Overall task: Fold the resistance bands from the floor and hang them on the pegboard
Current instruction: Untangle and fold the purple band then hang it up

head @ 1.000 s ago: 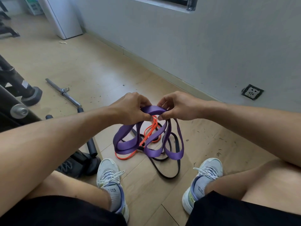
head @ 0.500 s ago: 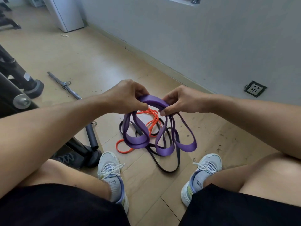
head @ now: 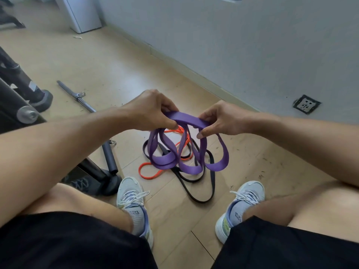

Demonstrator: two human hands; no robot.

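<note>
Since a moment ago both hands have drawn apart, stretching a flat span of the purple band [head: 187,119] between them. Left hand [head: 150,109] and right hand [head: 219,121] each pinch it with curled fingers; its loops dangle beneath. Under the hands, an orange band [head: 153,172] and a black band [head: 202,191] lie tangled on the wooden floor [head: 101,61]. Beyond the right hand, a grey wall [head: 233,35] carries a socket [head: 306,104]. Dark equipment [head: 17,90] left of the left hand is cut off.

A band [head: 187,119] is held between the left hand [head: 149,110] and the right hand [head: 223,121], its loops hanging above two other bands [head: 194,183] lying on the floor [head: 116,70] between the shoes [head: 133,199]. A bar [head: 77,95] lies to the left; a wall [head: 233,45] stands behind.
</note>
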